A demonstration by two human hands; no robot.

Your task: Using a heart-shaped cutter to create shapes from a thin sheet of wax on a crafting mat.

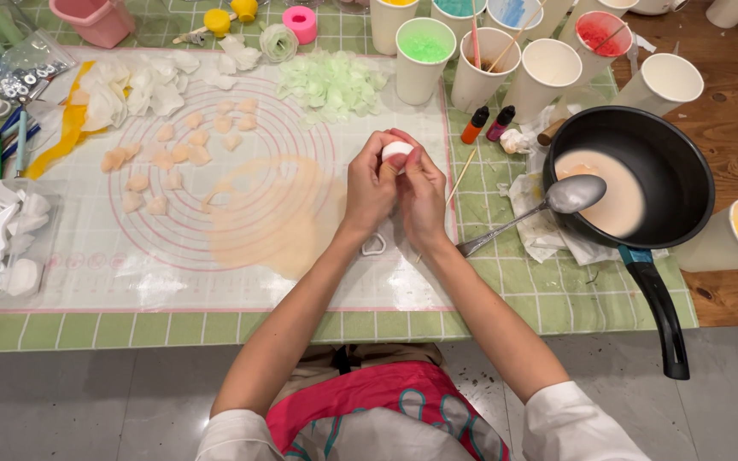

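Both hands are up together over the silicone mat (215,282), and the work is all in the fingertips. The left hand (369,189) and the right hand (423,198) close around a small white piece (397,151), pinched between thumbs and fingers at the very top of the pair, held just above the mat's right edge. It looks like a shaping step: the piece seems to be getting pressed or curled into form between the fingers. How soft it is cannot be told from here.

On the mat, left of the hands, a wide peach sheet (271,218) lies flat, and farther left a scatter of peach petals (177,149) sits in the ringed circles. A little heart-shaped cutter (373,246) rests just below the wrists. Off the mat to the right stands the black pan (642,175) with pale liquid, a spoon (548,205) leaning on its rim. Behind the mat runs a row of paper cups (548,72) and a heap of green petals (330,84).

Judging by the grip, the next move calls for light, even finger pressure, so the thin piece bends rather than tears.
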